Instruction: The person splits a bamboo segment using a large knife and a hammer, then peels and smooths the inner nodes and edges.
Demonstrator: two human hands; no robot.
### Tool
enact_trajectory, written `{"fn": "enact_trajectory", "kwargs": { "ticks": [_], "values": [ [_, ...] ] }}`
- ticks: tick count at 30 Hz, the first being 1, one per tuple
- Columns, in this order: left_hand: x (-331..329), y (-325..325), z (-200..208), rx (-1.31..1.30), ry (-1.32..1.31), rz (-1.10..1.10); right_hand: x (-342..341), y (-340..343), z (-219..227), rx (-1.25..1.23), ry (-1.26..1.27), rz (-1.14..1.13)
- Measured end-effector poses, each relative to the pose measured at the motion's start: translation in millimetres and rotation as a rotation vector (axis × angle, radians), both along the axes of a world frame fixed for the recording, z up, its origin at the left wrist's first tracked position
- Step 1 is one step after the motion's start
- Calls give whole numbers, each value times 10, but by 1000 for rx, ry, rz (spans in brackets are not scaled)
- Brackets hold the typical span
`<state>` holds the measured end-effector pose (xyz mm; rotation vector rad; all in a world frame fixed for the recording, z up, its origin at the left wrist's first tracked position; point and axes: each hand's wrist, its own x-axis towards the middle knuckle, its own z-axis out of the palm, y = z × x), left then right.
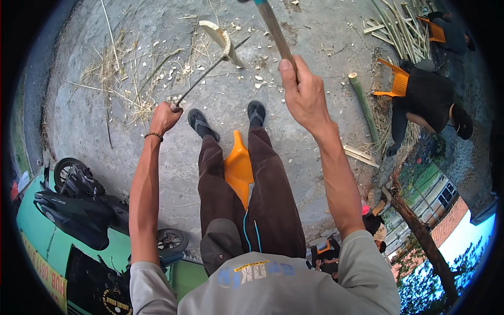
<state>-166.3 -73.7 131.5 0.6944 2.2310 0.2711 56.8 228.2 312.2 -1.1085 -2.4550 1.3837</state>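
Observation:
My left hand (165,116) is closed round the handle of a long, narrow knife (206,74). Its dark blade slants away to the upper right and crosses the near end of a curved, split piece of bamboo (216,37); whether it has cut into the bamboo I cannot tell. My right hand (305,94) grips the wooden handle of a hammer (276,30), raised to the right of the bamboo. A teal band shows near the hammer's top, and its head is mostly cut off by the upper edge.
Wood chips and straw-like strips (134,100) litter the concrete ground. An orange chair (239,165) shows between my legs. To the right lie a green bamboo pole (363,105), split sticks (401,34) and a person (430,97) by another orange chair. Motorcycles (79,205) stand at left.

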Motion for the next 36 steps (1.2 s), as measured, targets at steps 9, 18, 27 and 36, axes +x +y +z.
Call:
{"fn": "enact_trajectory", "kwargs": {
  "ticks": [9, 18, 27, 36],
  "values": [
    [-46, 135, -34, -50, 32, -5, 101, -189, -885, -6, -6, 7],
    [-1, 14, -16, -63, 41, 17, -165, 96, -243, 16, 144, 21],
    [-60, 61, -93, -41, 31, 20, 217, -174, -659, 30, 327, 11],
    [-208, 18, -102, -66, 12, 10, -68, -86, -688, -118, -100, 40]
  ]
}}
